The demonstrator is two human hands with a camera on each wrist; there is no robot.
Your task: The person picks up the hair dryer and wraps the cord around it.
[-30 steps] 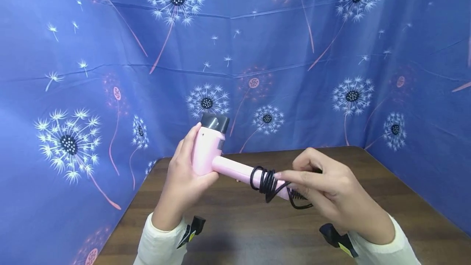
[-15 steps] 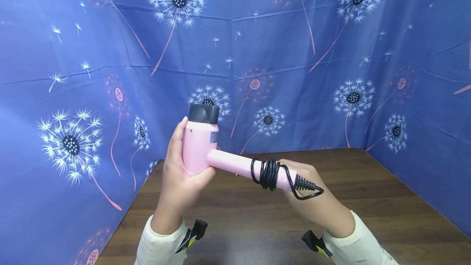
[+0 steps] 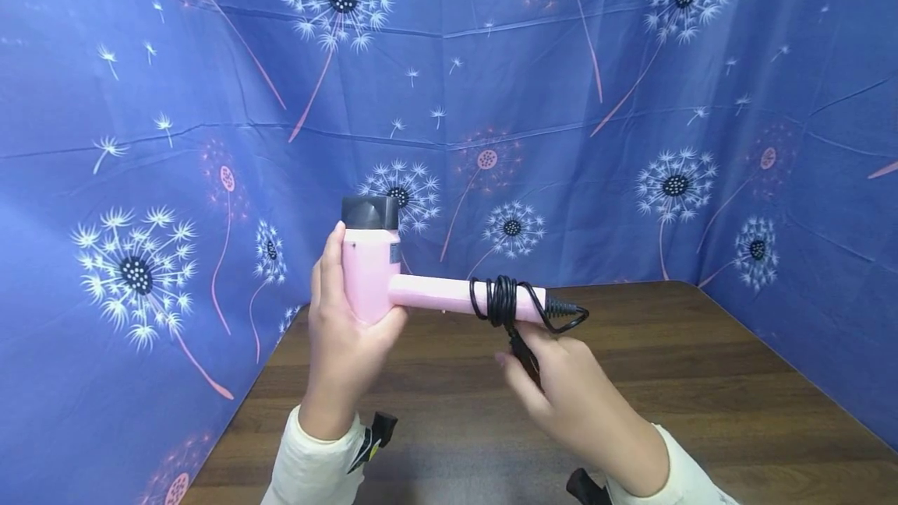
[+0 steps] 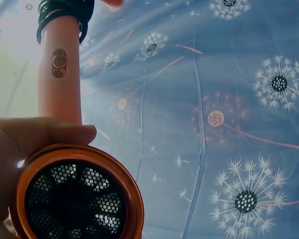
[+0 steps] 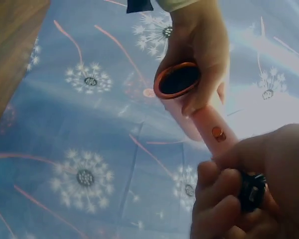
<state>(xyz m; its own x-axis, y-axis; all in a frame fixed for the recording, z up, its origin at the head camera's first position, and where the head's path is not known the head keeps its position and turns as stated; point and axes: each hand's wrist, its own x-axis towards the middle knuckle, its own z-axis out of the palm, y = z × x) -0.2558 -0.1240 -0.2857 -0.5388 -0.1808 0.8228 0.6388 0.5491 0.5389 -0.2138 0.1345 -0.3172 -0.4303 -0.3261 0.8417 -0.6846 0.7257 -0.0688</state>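
Observation:
A pink hair dryer (image 3: 368,275) with a black nozzle (image 3: 369,213) is held above the table, its handle pointing right. My left hand (image 3: 351,349) grips the dryer's body, thumb near the joint with the handle. Around the handle's end runs a coiled black cord (image 3: 501,300). Below the coil, my right hand (image 3: 575,396) holds the cord's black plug end (image 5: 253,191) between curled fingers. The left wrist view shows the round rear grille (image 4: 109,201) with its copper rim and a switch (image 4: 59,62) on the handle.
A brown wooden table (image 3: 449,443) lies beneath the hands. Blue curtains (image 3: 561,201) with dandelion prints stand behind it and at both sides.
The dryer has shifted left and its handle has turned nearly level. My right hand passed behind the handle and is now below it, holding the cord's plug end.

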